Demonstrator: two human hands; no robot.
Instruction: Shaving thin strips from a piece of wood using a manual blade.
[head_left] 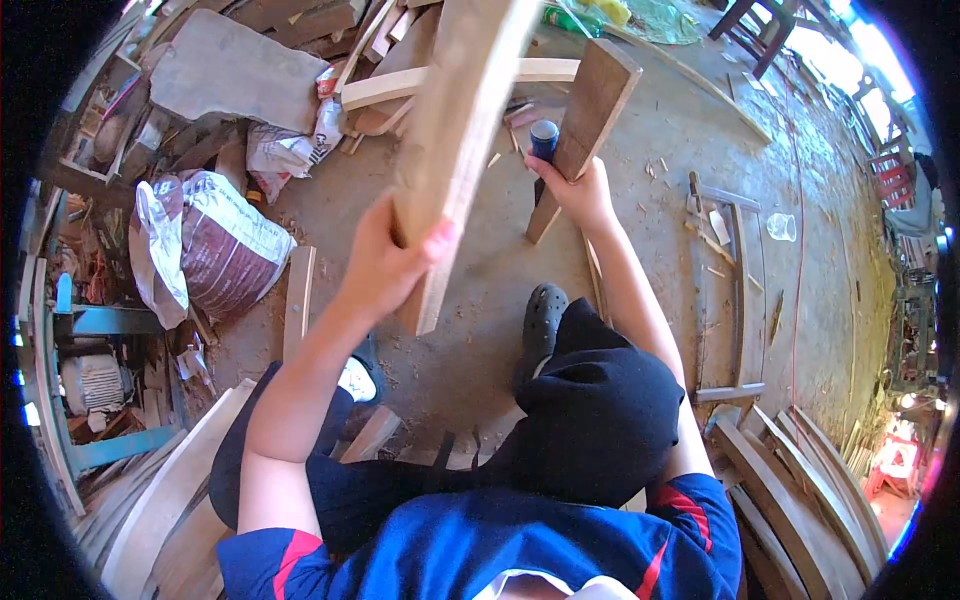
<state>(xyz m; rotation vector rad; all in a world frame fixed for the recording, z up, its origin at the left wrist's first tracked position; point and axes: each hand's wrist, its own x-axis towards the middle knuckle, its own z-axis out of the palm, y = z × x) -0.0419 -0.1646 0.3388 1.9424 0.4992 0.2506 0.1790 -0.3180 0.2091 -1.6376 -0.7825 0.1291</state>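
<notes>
Head view: pale wooden plank (455,150) is gripped in left hand (393,258) above floor (645,150); brown wooden board (598,108) is grasped by right hand (583,197), dark blue cylinder (543,140) just beside it. White-and-brown sack (235,250) is seen toward floor's left edge, wooden frame (741,290) toward right edge.

Blue shirt (430,540), red sleeve stripes (298,560), black trousers (600,415)
</notes>
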